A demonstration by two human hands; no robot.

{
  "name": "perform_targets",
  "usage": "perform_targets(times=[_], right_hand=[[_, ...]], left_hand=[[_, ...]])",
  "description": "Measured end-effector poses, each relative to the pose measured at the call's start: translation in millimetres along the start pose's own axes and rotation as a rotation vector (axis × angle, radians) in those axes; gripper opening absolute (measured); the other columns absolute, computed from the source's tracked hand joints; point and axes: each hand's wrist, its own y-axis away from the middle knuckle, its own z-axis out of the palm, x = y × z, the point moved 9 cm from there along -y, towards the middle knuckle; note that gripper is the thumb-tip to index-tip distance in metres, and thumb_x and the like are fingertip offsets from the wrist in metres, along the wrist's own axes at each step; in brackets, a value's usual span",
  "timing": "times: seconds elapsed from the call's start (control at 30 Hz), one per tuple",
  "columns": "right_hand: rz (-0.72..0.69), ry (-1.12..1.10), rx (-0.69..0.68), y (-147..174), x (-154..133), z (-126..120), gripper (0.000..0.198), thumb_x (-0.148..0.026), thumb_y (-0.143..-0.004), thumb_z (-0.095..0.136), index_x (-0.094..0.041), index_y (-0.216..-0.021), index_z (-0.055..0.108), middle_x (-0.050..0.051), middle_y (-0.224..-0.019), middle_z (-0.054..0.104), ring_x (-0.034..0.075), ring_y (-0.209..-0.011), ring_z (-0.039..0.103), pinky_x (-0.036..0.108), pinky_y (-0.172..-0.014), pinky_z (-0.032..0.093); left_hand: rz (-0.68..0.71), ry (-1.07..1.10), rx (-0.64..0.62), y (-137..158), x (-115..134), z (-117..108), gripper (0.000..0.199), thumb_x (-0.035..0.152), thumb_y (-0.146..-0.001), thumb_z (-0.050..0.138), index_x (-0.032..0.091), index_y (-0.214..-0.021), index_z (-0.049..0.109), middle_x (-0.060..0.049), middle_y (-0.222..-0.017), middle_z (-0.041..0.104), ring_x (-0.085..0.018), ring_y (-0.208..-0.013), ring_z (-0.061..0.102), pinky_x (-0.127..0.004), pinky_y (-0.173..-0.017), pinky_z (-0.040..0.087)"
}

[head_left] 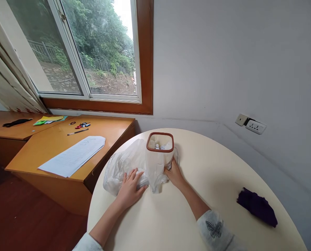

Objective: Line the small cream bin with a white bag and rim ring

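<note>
A small bin [160, 133] with a brown rim stands upright on the round cream table [192, 216], a white plastic bag lining it and hanging over its side. Inside lie some crumpled whitish bits, too small to name. My right hand [175, 174] curls round the lower right side of the bin, its fingertips partly hidden behind the bag. To the left, a translucent white plastic bag [129, 157] lies puffed up against the bin. My left hand [130, 188] rests on its near edge, fingers spread.
A dark purple cloth [257, 207] lies at the table's right. On the wooden desk [113, 127] at left are paper sheets [74, 157], a pen [77, 132], keys [82, 124] and coloured papers [51, 119]. A wall socket [255, 126] is at right, a window [100, 48] behind the desk.
</note>
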Motion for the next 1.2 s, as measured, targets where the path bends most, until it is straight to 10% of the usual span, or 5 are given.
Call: perform_targets(times=[0.27,0.7,1.0,1.2], right_hand=[[0.112,0.046,-0.028,25,19,-17,0.082,-0.037,-0.076,0.055,-0.024,-0.141,0.007,0.010,-0.145,0.023,0.022,-0.131,0.026,0.044,-0.105,0.027],[0.137,0.240,0.071,96,0,-94,0.052,-0.034,-0.087,0.038,-0.024,-0.136,0.025,0.007,-0.139,0.035,0.021,-0.127,0.033,0.044,-0.103,0.032],[-0.017,0.662,0.095,130,-14,-161,0.038,-0.023,-0.085,0.032,-0.021,-0.119,0.050,0.008,-0.124,0.050,0.021,-0.118,0.044,0.044,-0.099,0.037],[0.127,1.069,0.226,162,15,-244,0.043,-0.023,-0.081,0.033,-0.014,-0.119,0.052,0.014,-0.127,0.047,0.029,-0.118,0.043,0.048,-0.097,0.034]], left_hand=[[0.043,0.035,0.145,6,4,-16,0.046,0.044,-0.078,0.050,0.026,-0.120,0.044,-0.009,-0.133,0.039,-0.030,-0.128,0.029,-0.055,-0.104,0.020],[0.160,0.175,0.467,30,35,-55,0.017,0.025,-0.084,0.043,0.022,-0.099,0.051,-0.008,-0.113,0.049,-0.023,-0.108,0.047,-0.041,-0.094,0.040],[0.458,0.111,0.180,33,97,-27,0.034,0.025,-0.086,0.039,0.021,-0.119,0.045,-0.009,-0.125,0.048,-0.024,-0.118,0.042,-0.042,-0.102,0.032],[0.487,0.022,0.065,23,104,-4,0.034,0.032,-0.088,0.034,0.020,-0.116,0.050,-0.011,-0.128,0.048,-0.028,-0.120,0.042,-0.049,-0.103,0.027]])
